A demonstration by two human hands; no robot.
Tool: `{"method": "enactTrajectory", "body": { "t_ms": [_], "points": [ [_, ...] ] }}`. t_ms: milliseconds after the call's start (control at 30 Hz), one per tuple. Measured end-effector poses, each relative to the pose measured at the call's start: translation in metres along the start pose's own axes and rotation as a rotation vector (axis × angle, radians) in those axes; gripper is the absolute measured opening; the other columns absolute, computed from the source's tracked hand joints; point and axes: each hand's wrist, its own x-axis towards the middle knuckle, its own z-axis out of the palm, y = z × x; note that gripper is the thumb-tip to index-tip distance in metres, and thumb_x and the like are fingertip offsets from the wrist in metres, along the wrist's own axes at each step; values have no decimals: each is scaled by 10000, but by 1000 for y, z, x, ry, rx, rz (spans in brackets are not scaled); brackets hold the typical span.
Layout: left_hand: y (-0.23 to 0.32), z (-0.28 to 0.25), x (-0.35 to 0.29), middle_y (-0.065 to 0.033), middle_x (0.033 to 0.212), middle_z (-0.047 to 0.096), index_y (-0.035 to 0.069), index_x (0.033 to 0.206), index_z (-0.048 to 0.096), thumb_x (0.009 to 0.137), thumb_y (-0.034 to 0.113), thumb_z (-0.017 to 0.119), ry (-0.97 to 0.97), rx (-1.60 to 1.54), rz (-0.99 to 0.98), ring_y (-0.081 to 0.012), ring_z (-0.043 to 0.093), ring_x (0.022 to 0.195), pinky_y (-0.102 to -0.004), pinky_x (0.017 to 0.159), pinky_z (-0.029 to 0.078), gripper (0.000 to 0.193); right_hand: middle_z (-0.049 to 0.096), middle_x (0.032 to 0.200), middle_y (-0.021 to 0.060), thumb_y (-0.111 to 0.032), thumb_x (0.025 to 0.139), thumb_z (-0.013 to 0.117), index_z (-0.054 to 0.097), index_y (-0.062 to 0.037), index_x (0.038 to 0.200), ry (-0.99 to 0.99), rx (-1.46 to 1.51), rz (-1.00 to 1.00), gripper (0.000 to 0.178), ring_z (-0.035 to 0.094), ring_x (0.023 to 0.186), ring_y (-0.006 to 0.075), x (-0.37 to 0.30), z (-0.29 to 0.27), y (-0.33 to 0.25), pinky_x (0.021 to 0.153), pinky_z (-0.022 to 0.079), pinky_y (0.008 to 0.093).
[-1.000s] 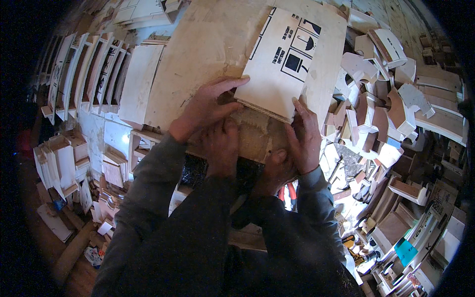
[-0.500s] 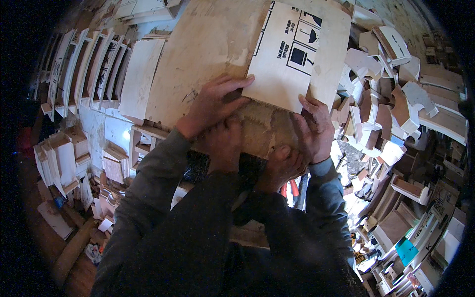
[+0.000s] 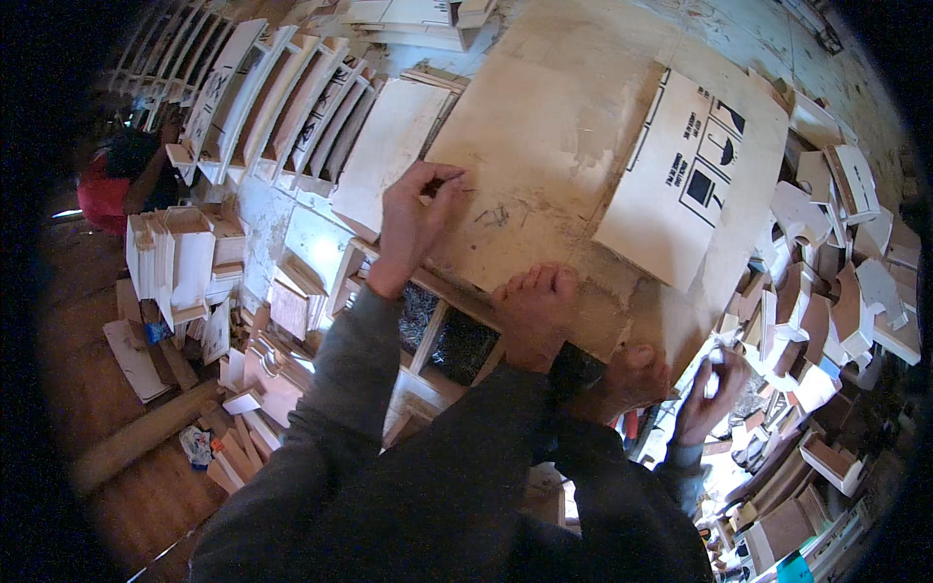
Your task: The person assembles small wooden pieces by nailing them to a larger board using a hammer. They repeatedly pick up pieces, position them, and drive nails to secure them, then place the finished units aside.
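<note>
Beyond my right hand (image 3: 699,413) and rightward of my left hand (image 3: 412,222), both half-curled, contents unclear to me, lies the plywood panel (image 3: 669,180). Probably light and stiff, it suits gripping by its long edges.

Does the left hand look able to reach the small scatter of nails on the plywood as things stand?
Probably yes: the left hand is just left of the nails, with nothing visible between them; the nearer bare foot sits below them in the picture, off that path.
</note>
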Motion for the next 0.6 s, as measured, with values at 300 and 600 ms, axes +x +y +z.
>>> {"method": "enactTrajectory", "body": {
  "t_ms": [300, 600],
  "points": [
    [-27, -3, 15, -126, 835, 605, 2, 957, 658, 809, 102, 667, -214, 193, 181, -248, 615, 727, -319, 667, 496, 179, 568, 1075, 189, -226, 826, 661, 529, -19, 1151, -496, -474, -21, 407, 530, 909, 359, -183, -1, 64, 813, 430, 453],
    [-35, 5, 61, -155, 882, 605, 11, 915, 601, 797, 89, 627, -311, 356, 484, -306, 617, 785, -366, 702, 502, 143, 586, 1034, 189, -218, 807, 711, 489, -16, 1187, -297, -156, 470, 485, 551, 924, 358, -191, 9, 57, 856, 441, 441]
  ]
}}
